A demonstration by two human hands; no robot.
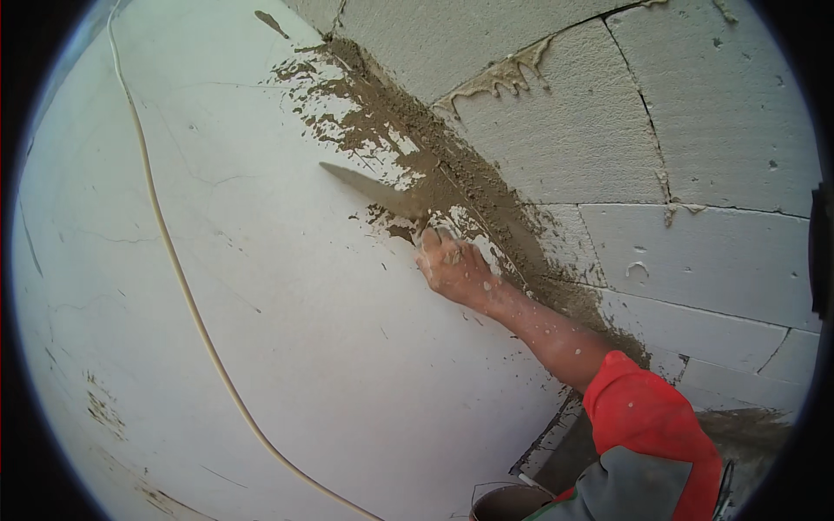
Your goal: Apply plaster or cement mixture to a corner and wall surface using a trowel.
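My right hand [455, 271] is closed around the handle of a trowel [372, 187]. The handle itself is mostly hidden by my fingers. Its long, tapered blade lies close to the smooth white wall, tip toward the upper left. Brown wet mortar [482, 189] runs in a rough band down the corner where that wall meets the block wall, and the blade's near end is at its edge. Splashes of mortar dot my hand and forearm. My left hand is not in view.
Large pale blocks [565, 122] with dark joints form the wall on the right; dried joint glue [504, 76] hangs from one joint. A light cable [178, 269] curves down the white wall [287, 347]. A bucket [508, 502] stands at the bottom, beside my red-and-grey sleeve.
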